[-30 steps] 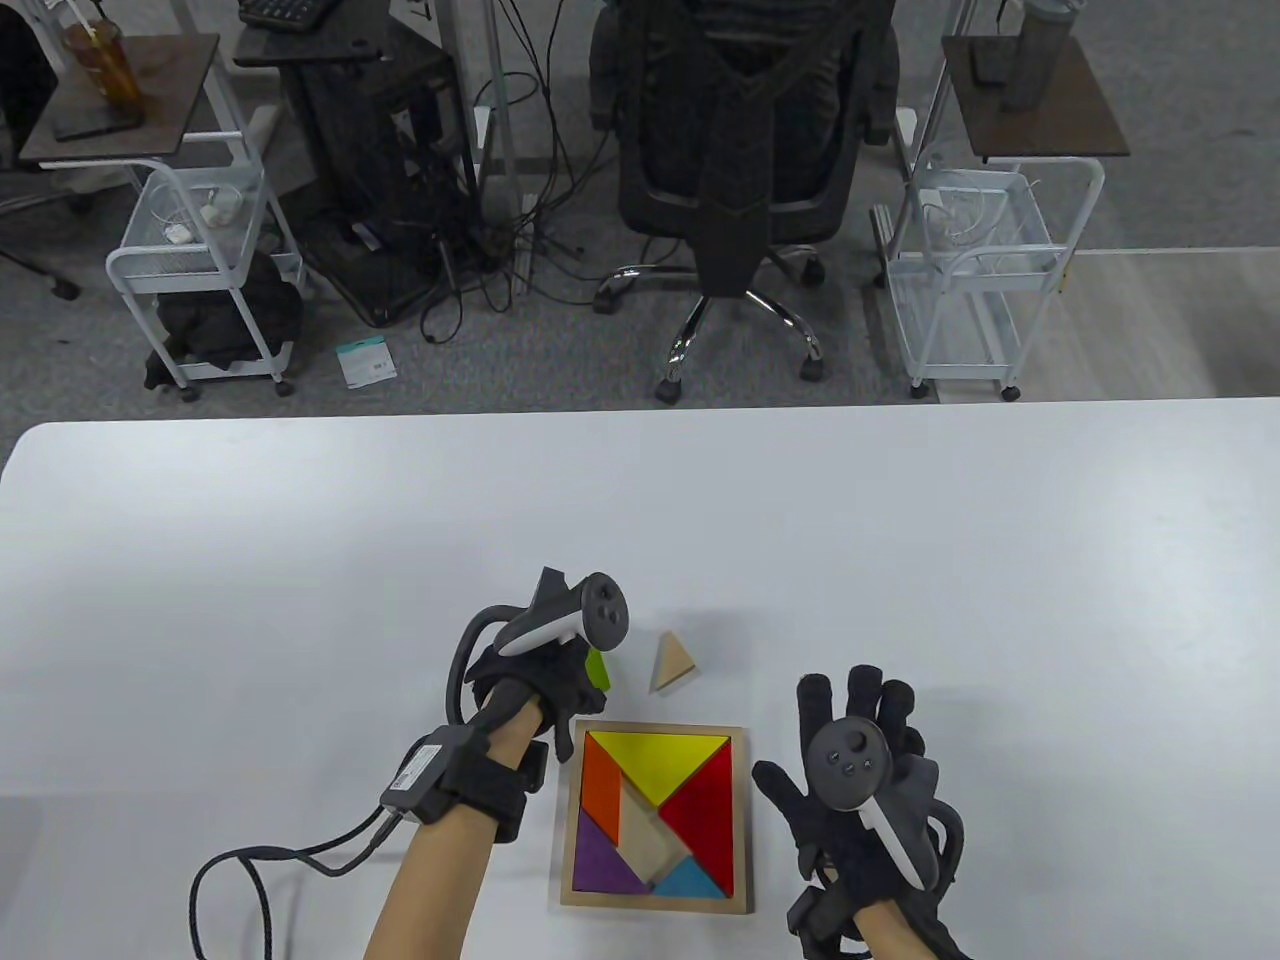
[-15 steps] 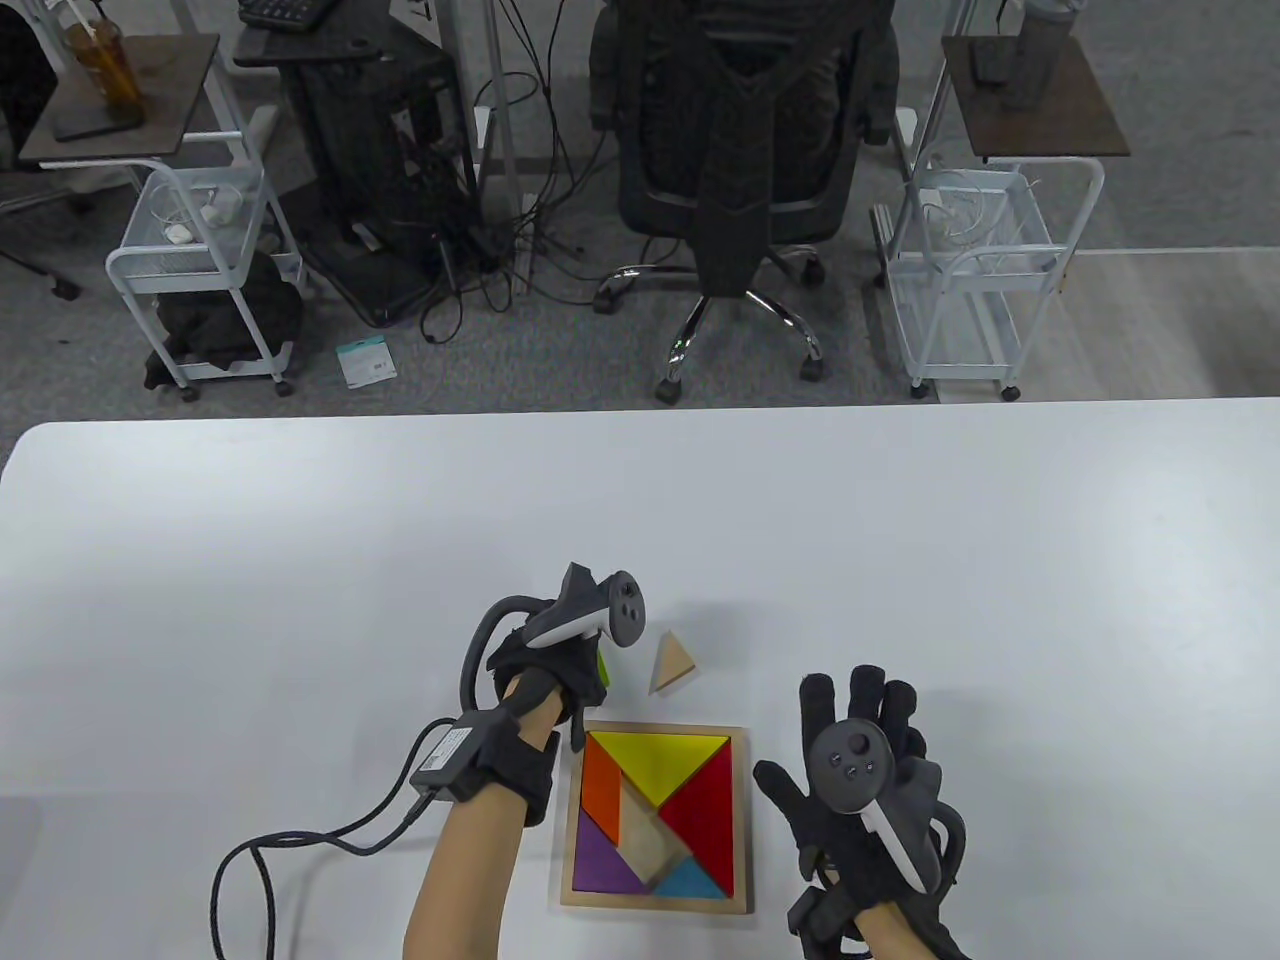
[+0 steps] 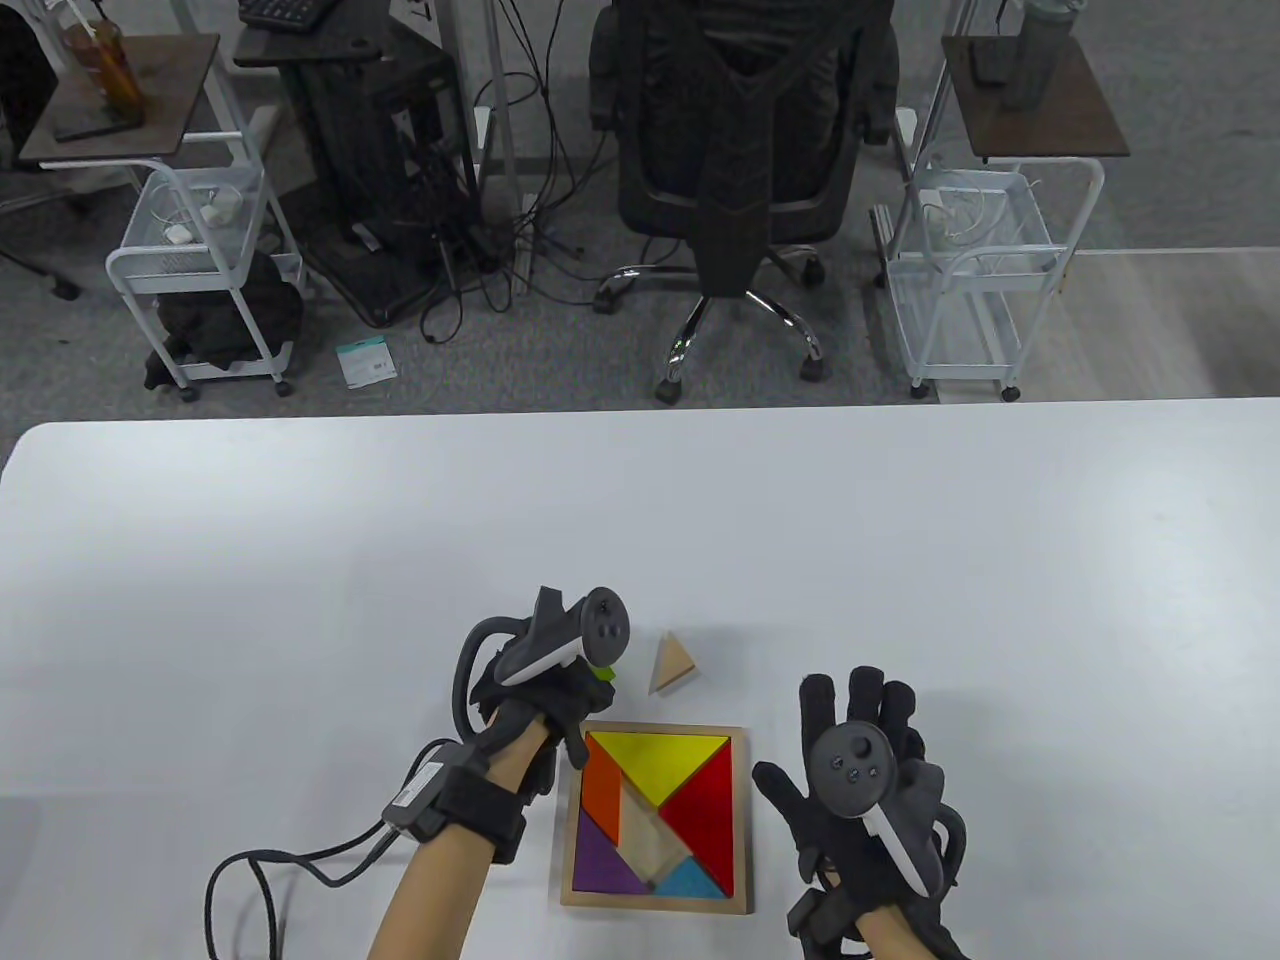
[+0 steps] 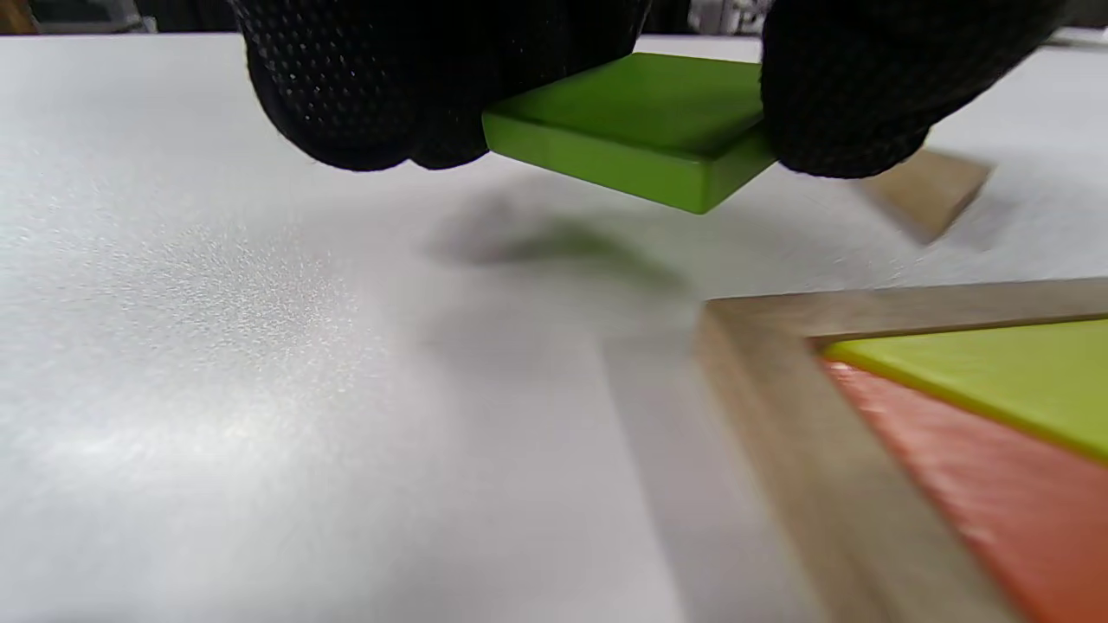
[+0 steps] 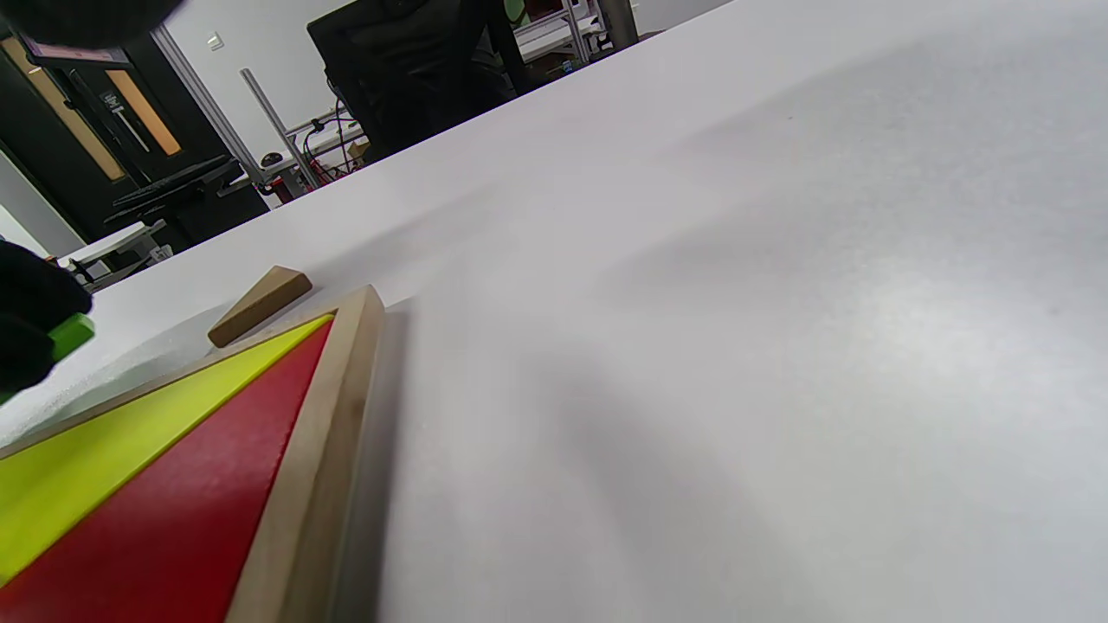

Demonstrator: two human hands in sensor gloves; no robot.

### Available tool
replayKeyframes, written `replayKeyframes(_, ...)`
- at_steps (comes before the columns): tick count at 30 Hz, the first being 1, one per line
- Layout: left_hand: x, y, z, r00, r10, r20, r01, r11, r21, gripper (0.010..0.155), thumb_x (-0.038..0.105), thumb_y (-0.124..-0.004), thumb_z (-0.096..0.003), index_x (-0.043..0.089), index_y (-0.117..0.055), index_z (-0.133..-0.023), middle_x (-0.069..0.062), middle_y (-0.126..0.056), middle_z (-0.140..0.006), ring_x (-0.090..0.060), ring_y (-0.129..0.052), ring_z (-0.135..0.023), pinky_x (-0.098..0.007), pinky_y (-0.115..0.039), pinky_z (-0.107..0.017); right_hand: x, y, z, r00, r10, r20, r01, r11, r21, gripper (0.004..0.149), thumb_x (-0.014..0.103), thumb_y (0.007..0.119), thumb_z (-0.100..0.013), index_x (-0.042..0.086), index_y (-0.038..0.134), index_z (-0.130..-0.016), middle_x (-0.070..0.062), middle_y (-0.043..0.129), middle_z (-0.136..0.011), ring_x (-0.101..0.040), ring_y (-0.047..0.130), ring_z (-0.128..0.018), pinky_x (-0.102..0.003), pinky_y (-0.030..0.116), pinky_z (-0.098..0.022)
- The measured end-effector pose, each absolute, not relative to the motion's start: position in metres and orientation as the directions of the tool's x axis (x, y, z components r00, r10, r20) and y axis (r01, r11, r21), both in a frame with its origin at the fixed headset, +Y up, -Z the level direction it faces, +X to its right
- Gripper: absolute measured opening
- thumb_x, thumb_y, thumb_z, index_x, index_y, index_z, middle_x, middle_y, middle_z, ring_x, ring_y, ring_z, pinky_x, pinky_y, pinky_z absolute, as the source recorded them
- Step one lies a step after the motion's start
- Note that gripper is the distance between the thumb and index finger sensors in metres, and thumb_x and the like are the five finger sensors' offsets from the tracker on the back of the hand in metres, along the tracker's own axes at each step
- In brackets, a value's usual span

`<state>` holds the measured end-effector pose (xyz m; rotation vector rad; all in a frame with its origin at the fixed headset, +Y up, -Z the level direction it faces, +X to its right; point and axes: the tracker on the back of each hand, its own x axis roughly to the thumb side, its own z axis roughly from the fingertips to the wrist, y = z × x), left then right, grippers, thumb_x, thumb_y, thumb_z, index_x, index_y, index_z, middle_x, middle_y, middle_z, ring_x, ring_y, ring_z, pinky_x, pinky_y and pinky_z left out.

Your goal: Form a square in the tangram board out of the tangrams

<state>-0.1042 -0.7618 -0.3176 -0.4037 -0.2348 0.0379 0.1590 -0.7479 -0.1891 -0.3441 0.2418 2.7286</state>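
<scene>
Left hand [image 3: 545, 690] pinches the green piece [image 4: 645, 130] in its fingers [image 4: 363, 95], lifted off the worktop [image 3: 300, 560] beside the board [image 3: 745, 800], likely for the bare gap, while the right hand [image 3: 860, 790] rests spread, holding nothing.

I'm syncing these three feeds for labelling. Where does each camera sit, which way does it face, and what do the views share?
Table view: above the person, looking down and forward at the white table; both forearms, left hand and right hand show.
Left wrist view: low over the table; gloved fingers pinch the green piece.
Right wrist view: low, beside the tangram board; hardly any of its own hand shows.
Shared: board, green piece, loose wooden triangle.
</scene>
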Motion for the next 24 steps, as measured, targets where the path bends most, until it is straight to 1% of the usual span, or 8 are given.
replayKeyframes(3, -0.1, -0.751, -0.29, 0.96, 0.144, 0.239, -0.044, 0.925, -0.379, 0.083, 0.053, -0.079, -0.0459, 0.0, -0.052, -0.104, -0.027, -0.07, -0.093, -0.044, -0.087, -0.069, -0.046, -0.087, -0.053, 0.159, -0.748, -0.189, -0.9, 0.343, -0.269, -0.385, -0.915, 0.12, 0.087, 0.065, 0.06, -0.034, 0.047, 0.007, -0.1, 0.011, -0.025, -0.1, -0.019, -0.028, -0.093, -0.046, 0.001, -0.079)
replayKeyframes(6, -0.09, -0.74, -0.25, 0.934, 0.184, 0.307, -0.063, 0.928, -0.367, 0.083, 0.053, -0.078, -0.0472, 0.0, -0.051, -0.105, -0.027, -0.07, -0.092, -0.044, -0.087, -0.068, -0.046, -0.087, -0.053, 0.159, -0.747, -0.188, -0.903, 0.334, -0.271, -0.374, -0.92, 0.112, 0.087, 0.065, 0.06, -0.034, 0.047, 0.007, -0.1, 0.01, -0.025, -0.101, -0.019, -0.028, -0.093, -0.047, 0.002, -0.079)
replayKeyframes(9, -0.081, -0.737, -0.218, 0.914, 0.197, 0.355, -0.067, 0.936, -0.347, 0.083, 0.054, -0.077, -0.0477, 0.0, -0.051, -0.105, -0.028, -0.071, -0.092, -0.043, -0.088, -0.067, -0.045, -0.088, -0.052, 0.158, -0.747, -0.188, -0.902, 0.339, -0.268, -0.377, -0.92, 0.106, 0.087, 0.065, 0.06, -0.034, 0.047, 0.007, -0.101, 0.01, -0.024, -0.101, -0.019, -0.027, -0.093, -0.047, 0.002, -0.079)
replayKeyframes(11, -0.076, -0.739, -0.201, 0.916, 0.18, 0.358, -0.053, 0.94, -0.336, 0.083, 0.054, -0.077, -0.0479, -0.001, -0.052, -0.105, -0.028, -0.072, -0.091, -0.043, -0.089, -0.066, -0.044, -0.089, -0.05, 0.158, -0.747, -0.188, -0.903, 0.334, -0.268, -0.373, -0.922, 0.107, 0.087, 0.065, 0.06, -0.034, 0.047, 0.007, -0.101, 0.01, -0.024, -0.101, -0.02, -0.027, -0.094, -0.047, 0.002, -0.079)
replayKeyframes(14, -0.068, -0.747, -0.183, 0.917, 0.172, 0.36, -0.045, 0.941, -0.335, 0.083, 0.054, -0.077, -0.048, -0.001, -0.053, -0.104, -0.028, -0.073, -0.09, -0.042, -0.09, -0.065, -0.043, -0.09, -0.049, 0.158, -0.747, -0.187, -0.904, 0.334, -0.266, -0.372, -0.922, 0.107, 0.087, 0.065, 0.06, -0.034, 0.046, 0.007, -0.101, 0.01, -0.024, -0.101, -0.02, -0.027, -0.094, -0.047, 0.003, -0.079)
replayKeyframes(16, -0.062, -0.754, -0.175, 0.921, 0.139, 0.365, -0.013, 0.944, -0.329, 0.083, 0.055, -0.077, -0.048, -0.002, -0.054, -0.104, -0.028, -0.074, -0.09, -0.042, -0.091, -0.064, -0.042, -0.09, -0.048, 0.157, -0.747, -0.187, -0.905, 0.332, -0.264, -0.37, -0.923, 0.106, 0.087, 0.065, 0.06, -0.034, 0.046, 0.007, -0.101, 0.01, -0.024, -0.101, -0.02, -0.027, -0.094, -0.047, 0.003, -0.079)
replayKeyframes(19, -0.058, -0.76, -0.17, 0.921, 0.087, 0.379, 0.032, 0.954, -0.297, 0.082, 0.055, -0.077, -0.048, -0.002, -0.054, -0.104, -0.028, -0.074, -0.09, -0.042, -0.091, -0.064, -0.042, -0.09, -0.048, 0.157, -0.746, -0.187, -0.906, 0.333, -0.26, -0.369, -0.924, 0.102, 0.087, 0.065, 0.06, -0.034, 0.046, 0.007, -0.101, 0.01, -0.024, -0.101, -0.02, -0.026, -0.094, -0.047, 0.003, -0.079)
replayKeyframes(24, -0.053, -0.761, -0.163, 0.924, 0.041, 0.381, 0.073, 0.957, -0.28, 0.082, 0.055, -0.077, -0.0481, -0.002, -0.055, -0.103, -0.028, -0.075, -0.089, -0.041, -0.092, -0.063, -0.042, -0.091, -0.047, 0.157, -0.746, -0.187, -0.904, 0.34, -0.26, -0.375, -0.921, 0.101, 0.087, 0.065, 0.06, -0.034, 0.046, 0.007, -0.101, 0.009, -0.024, -0.101, -0.02, -0.026, -0.094, -0.047, 0.003, -0.079)
